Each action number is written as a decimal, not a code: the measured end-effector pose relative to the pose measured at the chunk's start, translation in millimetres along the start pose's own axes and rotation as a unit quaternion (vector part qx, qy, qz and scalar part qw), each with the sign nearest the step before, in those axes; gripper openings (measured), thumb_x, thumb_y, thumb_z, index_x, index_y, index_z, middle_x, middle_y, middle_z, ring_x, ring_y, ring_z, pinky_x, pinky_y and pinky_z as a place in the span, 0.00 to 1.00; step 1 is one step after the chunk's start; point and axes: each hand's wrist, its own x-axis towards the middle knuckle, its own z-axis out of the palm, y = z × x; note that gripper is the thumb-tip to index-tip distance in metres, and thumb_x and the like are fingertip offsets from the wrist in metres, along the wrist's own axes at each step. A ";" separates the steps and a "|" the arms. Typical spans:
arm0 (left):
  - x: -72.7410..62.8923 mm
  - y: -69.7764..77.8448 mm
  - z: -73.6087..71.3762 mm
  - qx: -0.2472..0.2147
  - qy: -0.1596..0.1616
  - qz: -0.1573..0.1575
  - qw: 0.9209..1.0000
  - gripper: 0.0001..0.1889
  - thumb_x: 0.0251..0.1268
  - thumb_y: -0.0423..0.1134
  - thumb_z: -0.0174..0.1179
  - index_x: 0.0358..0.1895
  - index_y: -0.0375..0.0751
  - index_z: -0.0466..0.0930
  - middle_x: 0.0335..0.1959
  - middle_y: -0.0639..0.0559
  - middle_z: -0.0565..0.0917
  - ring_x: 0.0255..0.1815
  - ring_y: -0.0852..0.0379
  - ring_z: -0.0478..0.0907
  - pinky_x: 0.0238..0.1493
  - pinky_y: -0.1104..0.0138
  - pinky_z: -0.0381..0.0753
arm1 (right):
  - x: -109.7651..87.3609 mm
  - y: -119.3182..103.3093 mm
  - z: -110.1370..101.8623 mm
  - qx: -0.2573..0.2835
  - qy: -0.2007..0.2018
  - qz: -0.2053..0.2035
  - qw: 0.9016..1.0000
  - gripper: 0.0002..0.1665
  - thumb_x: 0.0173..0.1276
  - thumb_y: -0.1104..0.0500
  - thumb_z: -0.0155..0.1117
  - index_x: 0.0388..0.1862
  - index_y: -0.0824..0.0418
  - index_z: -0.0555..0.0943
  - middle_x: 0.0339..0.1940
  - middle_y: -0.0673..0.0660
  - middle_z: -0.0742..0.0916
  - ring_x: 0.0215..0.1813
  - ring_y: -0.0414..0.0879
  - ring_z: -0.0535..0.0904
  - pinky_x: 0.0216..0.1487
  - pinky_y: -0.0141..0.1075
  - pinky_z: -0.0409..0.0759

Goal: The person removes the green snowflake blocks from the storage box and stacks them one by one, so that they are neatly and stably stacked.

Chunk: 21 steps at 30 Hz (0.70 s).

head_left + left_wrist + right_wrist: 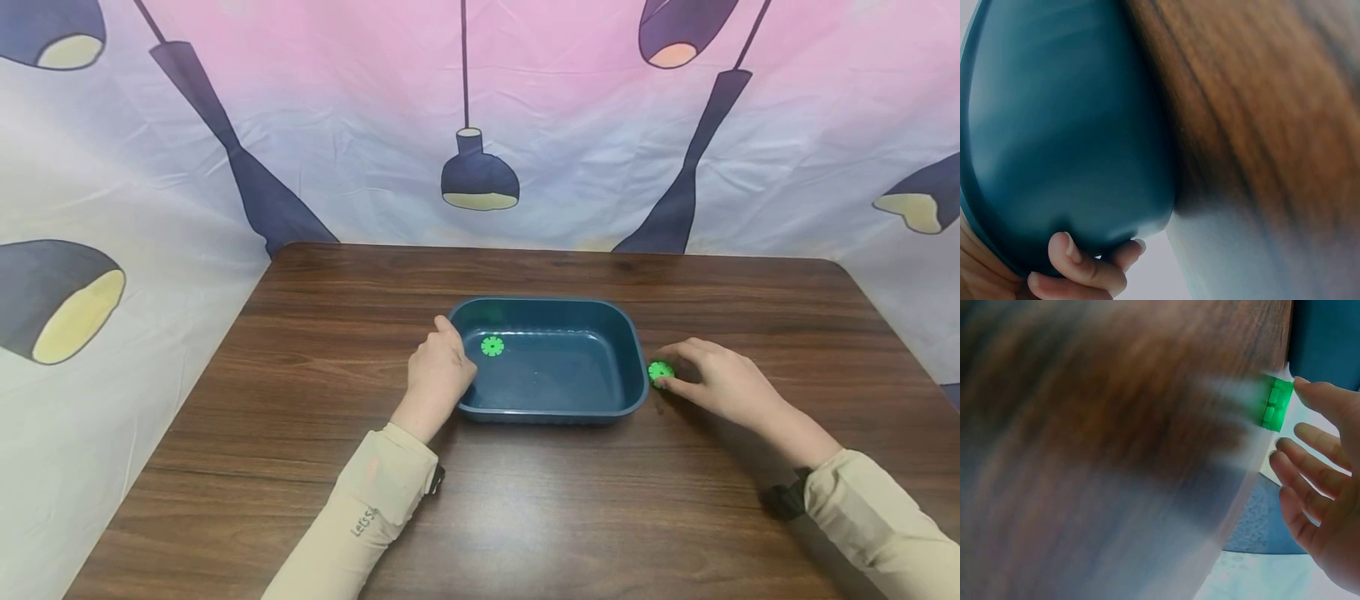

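Observation:
A dark teal plastic tub (551, 414) stands on the wooden table. My left hand (441, 367) grips its left rim; in the left wrist view curled fingers (1088, 269) show against the outside of the tub wall. Inside the tub, near its left end, lies a green notched plastic disc (492, 346). Just right of the tub, a small stack of similar green discs (660, 374) rests on the table. My right hand (716, 379) reaches around that stack, thumb and fingers spread apart. In the right wrist view one digit touches the stack (1277, 404) while the other fingers stay loose.
The brown wooden table (330, 350) has rounded far corners. Right behind it hangs a cloth backdrop (375, 167) printed with lamps. Dark bands (787, 497) sit on both wrists by the pale sleeves.

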 end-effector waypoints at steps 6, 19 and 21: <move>-0.3 1.8 -1.3 0.006 -0.012 -0.007 1.000 0.28 0.50 0.32 0.58 0.55 0.26 0.61 0.29 0.36 0.82 0.25 0.46 0.81 0.24 0.58 0.78 | 0.5 -9.8 -12.8 -0.002 0.068 -0.016 0.998 0.22 0.61 0.48 0.65 0.51 0.56 0.79 0.47 0.57 0.83 0.44 0.52 0.81 0.37 0.51 0.77; -0.8 1.1 -1.5 0.007 -0.007 -0.006 1.000 0.24 0.50 0.32 0.58 0.52 0.27 0.62 0.29 0.36 0.81 0.26 0.45 0.81 0.25 0.57 0.78 | 50.6 -99.4 -10.4 0.101 0.131 -0.116 0.979 0.18 0.61 0.56 0.66 0.50 0.57 0.80 0.40 0.52 0.85 0.39 0.44 0.80 0.36 0.39 0.76; -1.1 1.3 -2.1 0.007 -0.006 -0.003 1.000 0.24 0.50 0.32 0.59 0.51 0.28 0.63 0.28 0.37 0.81 0.24 0.46 0.81 0.24 0.57 0.77 | 59.6 -119.2 -4.3 0.105 0.085 -0.112 0.984 0.20 0.61 0.54 0.66 0.52 0.57 0.79 0.44 0.53 0.84 0.43 0.45 0.80 0.38 0.40 0.77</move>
